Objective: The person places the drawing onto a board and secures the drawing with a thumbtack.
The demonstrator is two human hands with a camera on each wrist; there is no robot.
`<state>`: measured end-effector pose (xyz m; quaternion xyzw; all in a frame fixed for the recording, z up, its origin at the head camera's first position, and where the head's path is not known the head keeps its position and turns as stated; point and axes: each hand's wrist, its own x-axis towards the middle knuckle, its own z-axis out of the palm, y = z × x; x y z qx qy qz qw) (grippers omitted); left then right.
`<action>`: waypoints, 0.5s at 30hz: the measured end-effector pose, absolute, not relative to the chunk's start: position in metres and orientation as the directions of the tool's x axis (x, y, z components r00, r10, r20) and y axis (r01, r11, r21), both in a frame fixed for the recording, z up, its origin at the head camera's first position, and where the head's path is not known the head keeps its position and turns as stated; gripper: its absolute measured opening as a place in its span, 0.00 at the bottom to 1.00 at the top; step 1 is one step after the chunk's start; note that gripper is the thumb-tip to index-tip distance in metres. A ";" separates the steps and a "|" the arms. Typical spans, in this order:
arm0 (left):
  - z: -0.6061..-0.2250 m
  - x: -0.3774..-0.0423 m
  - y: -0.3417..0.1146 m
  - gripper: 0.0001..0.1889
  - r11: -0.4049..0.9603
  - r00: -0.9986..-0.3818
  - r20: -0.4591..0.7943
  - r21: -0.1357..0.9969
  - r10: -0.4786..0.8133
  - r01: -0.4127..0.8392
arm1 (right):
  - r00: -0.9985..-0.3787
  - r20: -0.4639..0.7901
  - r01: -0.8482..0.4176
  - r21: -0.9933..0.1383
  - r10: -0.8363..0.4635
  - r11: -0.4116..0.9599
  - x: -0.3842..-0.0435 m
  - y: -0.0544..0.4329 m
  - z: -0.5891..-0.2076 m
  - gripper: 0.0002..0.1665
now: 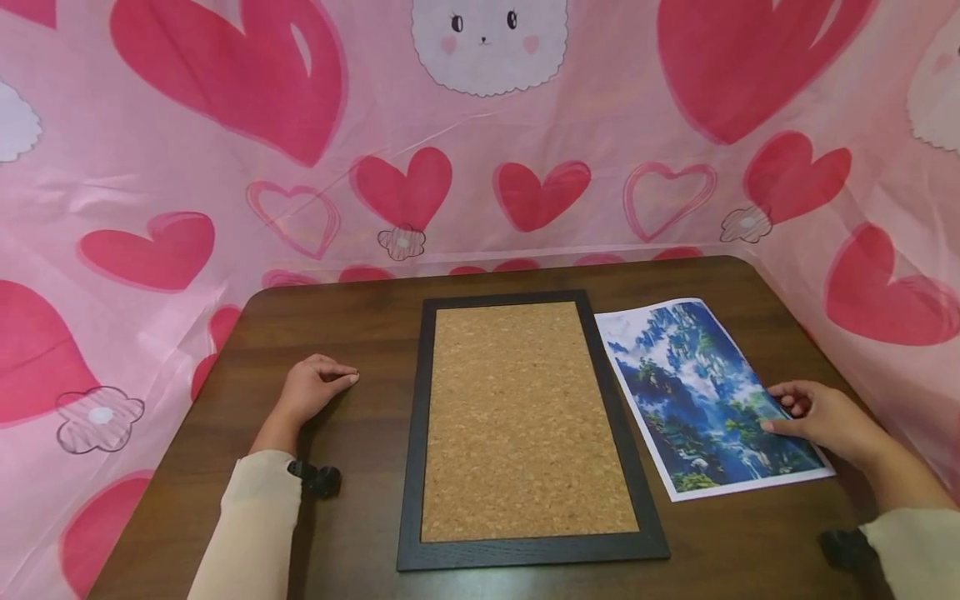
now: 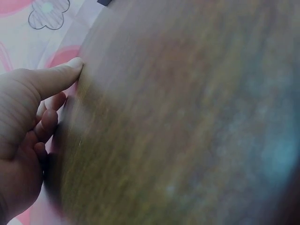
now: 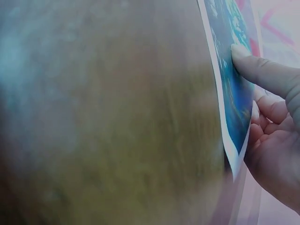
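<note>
A printed landscape picture [image 1: 697, 400] with a white border, showing blue mountains, mist and trees, lies at the right. My right hand [image 1: 832, 421] pinches its right edge, thumb [image 3: 251, 61] on the printed face and the other fingers curled behind. Left of the print is a cork board [image 1: 525, 425] in a black frame [image 1: 540, 553], its long sides running away from me. On the left part of the table rests my left hand [image 1: 311, 390], its fingers loosely curled and nothing visible in them. In the left wrist view its thumb [image 2: 58, 79] reaches forward above the bent fingers.
The brown wooden table [image 1: 352, 325] has rounded far corners. Pink cloth [image 1: 480, 125] with red hearts hangs behind it and along both sides. A small black camera [image 1: 318, 479] is strapped to the left wrist, another dark one [image 1: 847, 548] to the right.
</note>
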<state>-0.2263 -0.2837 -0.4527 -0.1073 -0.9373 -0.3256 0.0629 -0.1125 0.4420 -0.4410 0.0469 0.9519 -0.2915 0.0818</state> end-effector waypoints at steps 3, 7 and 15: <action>-0.453 -0.226 -0.284 0.08 0.766 -0.969 0.186 0.595 0.163 0.243 | -0.982 -0.185 0.136 -0.530 0.042 0.837 -0.113 0.441 -0.439 0.46; -0.453 -0.226 -0.284 0.08 0.766 -0.969 0.187 0.595 0.164 0.245 | -0.980 -0.194 0.142 -0.515 0.046 0.846 -0.113 0.441 -0.439 0.41; -0.452 -0.226 -0.282 0.07 0.766 -0.970 0.191 0.597 0.150 0.236 | -0.991 -0.119 0.118 -0.521 0.065 0.845 -0.110 0.437 -0.438 0.28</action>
